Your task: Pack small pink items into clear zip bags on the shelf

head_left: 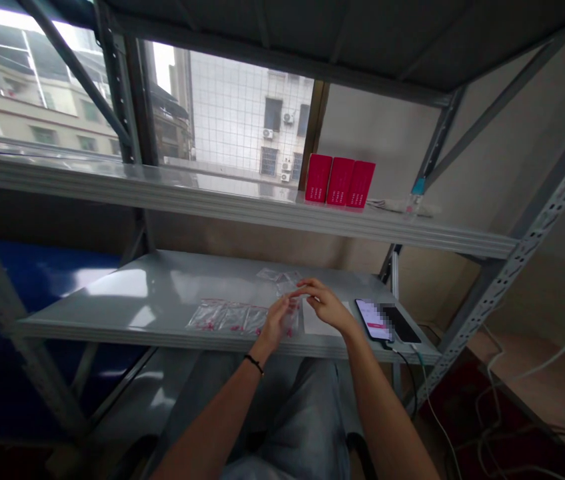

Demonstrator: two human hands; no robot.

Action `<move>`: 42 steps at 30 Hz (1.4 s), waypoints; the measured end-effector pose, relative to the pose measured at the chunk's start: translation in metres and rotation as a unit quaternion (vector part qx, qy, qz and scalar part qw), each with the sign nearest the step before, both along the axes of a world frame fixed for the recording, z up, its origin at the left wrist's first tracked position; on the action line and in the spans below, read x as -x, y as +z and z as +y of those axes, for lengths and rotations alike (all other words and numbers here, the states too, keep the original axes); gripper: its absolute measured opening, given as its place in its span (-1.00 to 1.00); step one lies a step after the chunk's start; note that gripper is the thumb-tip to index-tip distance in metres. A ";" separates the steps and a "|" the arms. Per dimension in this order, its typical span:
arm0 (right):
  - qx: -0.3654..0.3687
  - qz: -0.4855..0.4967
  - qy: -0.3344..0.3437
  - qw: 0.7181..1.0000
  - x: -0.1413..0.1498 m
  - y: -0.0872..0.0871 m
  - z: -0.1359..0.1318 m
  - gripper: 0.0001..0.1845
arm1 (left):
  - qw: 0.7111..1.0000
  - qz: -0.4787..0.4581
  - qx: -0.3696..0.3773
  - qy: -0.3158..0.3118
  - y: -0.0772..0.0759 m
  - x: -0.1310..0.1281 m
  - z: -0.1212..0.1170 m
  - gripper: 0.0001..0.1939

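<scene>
Gap between upper steel shelf (pixel 162 193) and lower steel shelf (pixel 112 313) gives passage toward far wall; upper shelf's front edge limits rise. Zip bags (pixel 227 318) lie under left hand (pixel 278 322) and right hand (pixel 327 305). Farther right, smartphone (pixel 372 320) and black phone (pixel 401 325) obstruct. Cable (pixel 407 380) hangs below. Slotted steel upright (pixel 537 227) bounds right.
</scene>
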State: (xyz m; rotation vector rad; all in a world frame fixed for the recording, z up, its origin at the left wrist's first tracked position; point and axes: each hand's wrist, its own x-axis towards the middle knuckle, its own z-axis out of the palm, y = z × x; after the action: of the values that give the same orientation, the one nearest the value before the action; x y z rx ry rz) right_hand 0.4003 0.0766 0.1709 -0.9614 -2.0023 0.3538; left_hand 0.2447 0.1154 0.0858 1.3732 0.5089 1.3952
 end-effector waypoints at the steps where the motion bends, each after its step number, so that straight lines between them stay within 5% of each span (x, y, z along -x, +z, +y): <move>1: 0.013 -0.006 0.007 1.000 -0.002 0.000 -0.002 -0.69 | 1.000 0.003 0.001 -0.003 0.002 -0.002 0.000 -0.43; 7: 0.009 -0.009 -0.025 1.000 -0.003 0.013 -0.024 -0.86 | 0.997 0.062 -0.037 -0.002 0.033 0.006 -0.015 -0.50; 12: 0.050 0.032 -0.027 0.998 0.018 0.001 -0.057 -0.84 | 0.976 0.163 -0.121 0.082 0.050 0.051 -0.048 -0.69; 15: 0.115 0.105 -0.012 0.988 0.038 -0.028 -0.075 -0.72 | 0.964 0.206 -0.128 0.108 0.039 0.083 -0.074 -0.65; 20: 0.196 0.127 -0.014 0.972 0.070 -0.088 -0.095 -0.70 | 0.967 0.228 -0.044 0.106 -0.002 0.122 -0.111 -0.64; 26: 0.275 0.215 -0.009 0.937 0.091 -0.139 -0.113 -0.63 | 0.962 0.259 0.024 0.088 -0.045 0.145 -0.129 -0.67; 31: 0.299 0.231 0.013 0.926 0.096 -0.155 -0.119 -0.60 | 0.960 0.269 0.025 0.079 -0.058 0.144 -0.130 -0.67; 36: 0.261 0.205 0.011 0.943 0.099 -0.159 -0.118 -0.60 | 0.958 0.283 0.041 0.020 -0.065 0.135 -0.135 -0.63; 42: 0.262 0.184 0.020 0.947 0.102 -0.160 -0.120 -0.66 | 0.943 0.330 -0.014 0.023 -0.068 0.133 -0.135 -0.62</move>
State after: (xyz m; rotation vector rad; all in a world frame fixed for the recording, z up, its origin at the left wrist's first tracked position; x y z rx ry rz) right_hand 0.2986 -0.0437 0.0110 -1.0766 -1.6093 1.0494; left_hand 0.1118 -0.0198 0.0175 1.8615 0.9605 0.9493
